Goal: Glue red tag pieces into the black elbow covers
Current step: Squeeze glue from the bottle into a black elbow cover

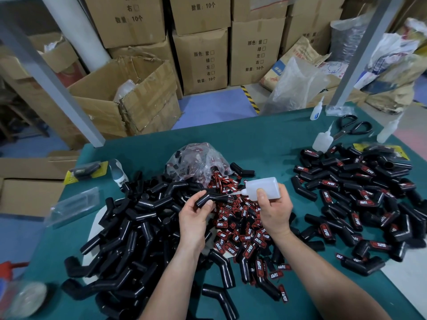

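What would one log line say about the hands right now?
left hand: holds black elbow cover | right hand: holds glue bottle | nozzle: pointing at cover

glue bottles (263,188) 4 | scissors (353,127) 1 | black covers (129,227) roughly hundreds

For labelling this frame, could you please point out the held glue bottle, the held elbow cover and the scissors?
glue bottle (264,188), head view, bottle body.
black elbow cover (201,200), head view, lower end.
scissors (347,131), head view, near pivot.
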### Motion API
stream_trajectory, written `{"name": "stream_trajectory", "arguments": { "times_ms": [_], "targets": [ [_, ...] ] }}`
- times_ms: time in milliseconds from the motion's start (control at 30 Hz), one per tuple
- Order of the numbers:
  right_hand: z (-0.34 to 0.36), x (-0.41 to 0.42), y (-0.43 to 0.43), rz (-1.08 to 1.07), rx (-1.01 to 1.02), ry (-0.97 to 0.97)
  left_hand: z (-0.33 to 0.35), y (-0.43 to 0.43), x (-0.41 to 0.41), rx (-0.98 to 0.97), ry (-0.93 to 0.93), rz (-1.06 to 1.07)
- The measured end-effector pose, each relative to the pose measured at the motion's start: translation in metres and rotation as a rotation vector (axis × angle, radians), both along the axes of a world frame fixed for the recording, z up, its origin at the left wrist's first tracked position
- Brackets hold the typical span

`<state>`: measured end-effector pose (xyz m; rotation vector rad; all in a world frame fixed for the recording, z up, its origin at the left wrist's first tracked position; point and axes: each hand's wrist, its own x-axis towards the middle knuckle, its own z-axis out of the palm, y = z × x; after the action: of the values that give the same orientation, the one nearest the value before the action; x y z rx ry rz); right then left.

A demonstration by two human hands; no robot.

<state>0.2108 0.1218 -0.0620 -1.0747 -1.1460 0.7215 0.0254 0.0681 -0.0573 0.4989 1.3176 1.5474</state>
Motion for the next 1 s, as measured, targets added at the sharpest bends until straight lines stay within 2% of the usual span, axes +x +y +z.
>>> {"name": "stream_trajectory", "arguments": {
  "times_ms": [1000],
  "targets": [
    [-0.0035,0.0,0.0013,-0.006,0.023,-0.038,0.0013,-0.0024,-0.0006,0.017,0.01,-0.012]
  ]
}}
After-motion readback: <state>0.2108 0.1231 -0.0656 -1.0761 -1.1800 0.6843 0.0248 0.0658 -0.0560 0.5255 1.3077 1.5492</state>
